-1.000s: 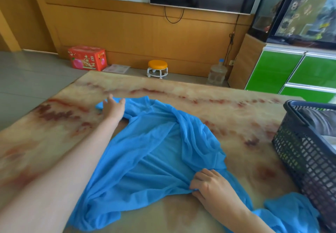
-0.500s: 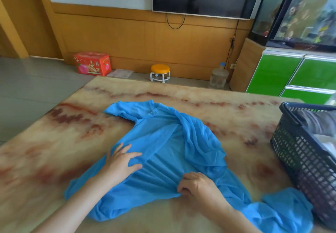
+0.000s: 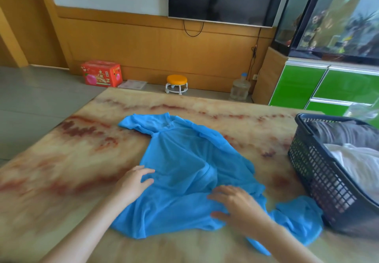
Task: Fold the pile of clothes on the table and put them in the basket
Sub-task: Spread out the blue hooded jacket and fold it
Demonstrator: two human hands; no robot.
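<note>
The blue shirt (image 3: 184, 156) lies on the tabletop (image 3: 61, 160). Your left hand (image 3: 133, 182) touches its left edge. Your right hand (image 3: 235, 207) rests on its near part. The blurry fingers seem spread, holding nothing.

A red cardboard box (image 3: 101, 73) is set on the grey floor (image 3: 30, 90) at eleven o'clock, an orange-topped white stool (image 3: 176, 83) at twelve, a clear plastic water jug (image 3: 240, 87) at one, glossy green cabinet doors (image 3: 320, 86) at two.
</note>
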